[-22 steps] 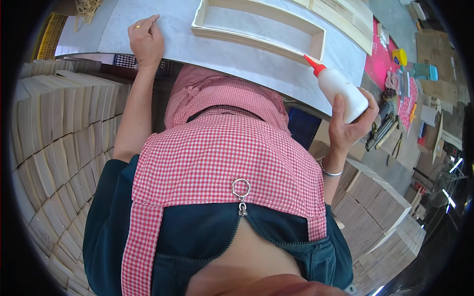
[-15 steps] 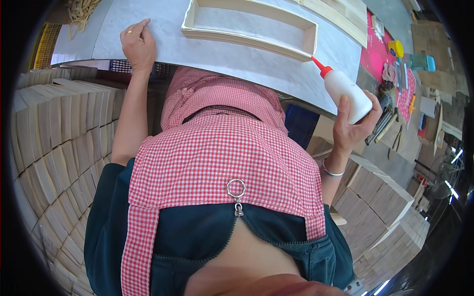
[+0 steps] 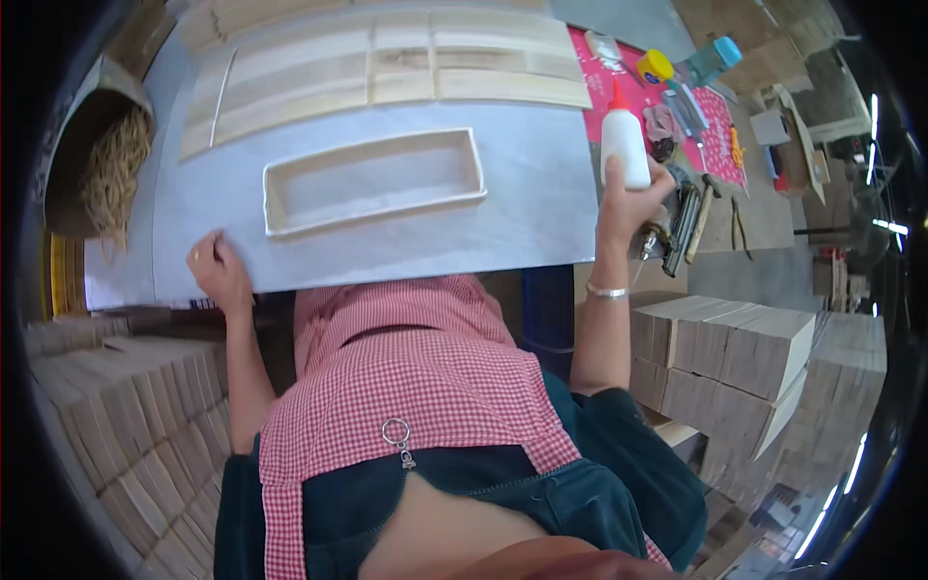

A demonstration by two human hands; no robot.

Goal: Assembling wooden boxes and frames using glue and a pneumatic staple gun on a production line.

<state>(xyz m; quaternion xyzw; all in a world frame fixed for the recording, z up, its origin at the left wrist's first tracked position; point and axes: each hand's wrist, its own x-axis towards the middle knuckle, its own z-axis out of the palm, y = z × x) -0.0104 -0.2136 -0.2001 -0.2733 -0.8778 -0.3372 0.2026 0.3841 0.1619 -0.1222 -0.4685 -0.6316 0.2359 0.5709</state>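
My right hand [image 3: 638, 201] is closed round a white squeeze bottle [image 3: 624, 145] with a red pointed nozzle. The bottle stands nearly upright at the table's right edge, its nozzle pointing away from me and apart from the wood. My left hand [image 3: 220, 273] rests at the near left edge of the table with its fingers curled in, and nothing shows in them. Between the hands, nearer the left one, a shallow rectangular wooden frame [image 3: 377, 220] lies on the grey-white tabletop [image 3: 541, 227]. Neither hand touches it.
Flat wooden panels [image 3: 406, 63] lie along the table's far side. A tipped container [image 3: 72, 126] at left holds tan bands [image 3: 118, 174]. On the right are a red cloth [image 3: 599, 68], a yellow tub [image 3: 654, 66] and hand tools [image 3: 684, 227]. Wood stacks [image 3: 739, 343] flank me.
The squeeze bottle has moved away from the frame's near right corner to the right and turned more upright, still in my right hand. The view has shifted, showing more of the table.
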